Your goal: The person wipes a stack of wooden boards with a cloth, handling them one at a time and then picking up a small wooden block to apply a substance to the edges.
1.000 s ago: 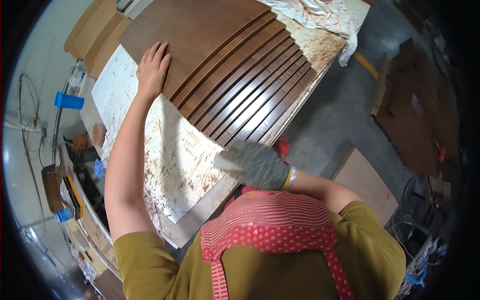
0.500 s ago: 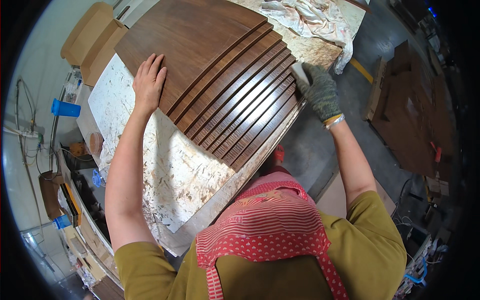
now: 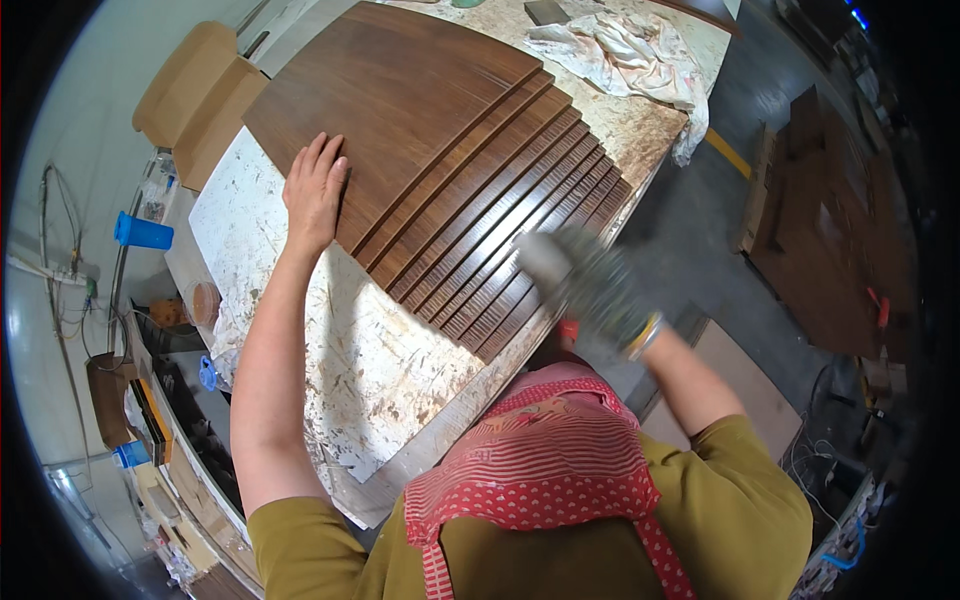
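A fanned stack of glossy dark brown wooden boards [image 3: 420,95] lies on the table, its stepped edges facing me. My left hand [image 3: 316,195] is bare and rests flat on the left edge of the top board, fingers stretched out. Over the near right part of the stack is my right hand [image 3: 598,290], in a grey-green knitted glove and smeared by motion. It grips a light grey pad [image 3: 542,258], also blurred. Whether the pad touches the boards' edges I cannot tell.
The worktable [image 3: 350,400] has a pale, paint-stained top. A crumpled white cloth [image 3: 625,55] and a dark block [image 3: 546,12] lie at its far side. An open cardboard box [image 3: 195,100] and a blue cup [image 3: 143,232] are at left. More brown panels [image 3: 830,230] stand at right.
My right hand has swept left and toward me with the pad, from the stack's right corner to over its near edges. My left hand stays on the top board. The view has shifted slightly.
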Demonstrator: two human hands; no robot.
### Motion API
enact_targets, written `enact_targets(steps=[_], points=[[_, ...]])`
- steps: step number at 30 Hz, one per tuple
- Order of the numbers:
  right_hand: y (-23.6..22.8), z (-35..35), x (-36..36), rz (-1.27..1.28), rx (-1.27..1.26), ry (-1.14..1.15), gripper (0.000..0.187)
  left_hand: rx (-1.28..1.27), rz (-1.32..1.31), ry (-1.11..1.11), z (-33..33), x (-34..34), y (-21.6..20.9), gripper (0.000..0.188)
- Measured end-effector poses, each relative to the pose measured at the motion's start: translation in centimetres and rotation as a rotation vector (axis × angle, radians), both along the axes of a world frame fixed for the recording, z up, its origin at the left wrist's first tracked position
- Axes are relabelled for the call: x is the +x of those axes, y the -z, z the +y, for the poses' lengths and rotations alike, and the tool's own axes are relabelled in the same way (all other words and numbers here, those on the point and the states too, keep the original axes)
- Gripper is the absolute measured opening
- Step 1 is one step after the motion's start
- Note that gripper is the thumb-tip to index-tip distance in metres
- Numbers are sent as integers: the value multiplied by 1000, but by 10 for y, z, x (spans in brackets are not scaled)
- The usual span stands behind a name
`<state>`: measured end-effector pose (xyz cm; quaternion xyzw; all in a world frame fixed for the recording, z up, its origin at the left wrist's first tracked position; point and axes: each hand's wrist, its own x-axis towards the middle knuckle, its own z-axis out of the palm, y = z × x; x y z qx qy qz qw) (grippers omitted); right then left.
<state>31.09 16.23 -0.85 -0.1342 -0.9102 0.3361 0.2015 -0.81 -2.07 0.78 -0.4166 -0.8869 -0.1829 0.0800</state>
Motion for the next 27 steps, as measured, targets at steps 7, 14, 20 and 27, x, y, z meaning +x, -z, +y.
enact_targets(steps=[7, 14, 20, 27], points=[[17, 153, -4, 97, 184, 397, 45, -10, 38, 21, 11, 3, -10, 45], [12, 55, -21, 137, 415, 188, 34, 8, 38, 35, 7, 0, -8, 44], [9, -90, -21, 148, 244, -322, 24, 5, 42, 13, 12, 4, -3, 44], [0, 31, -10, 59, 167, 102, 37, -68, -16, 80, -4, -23, -24, 43]])
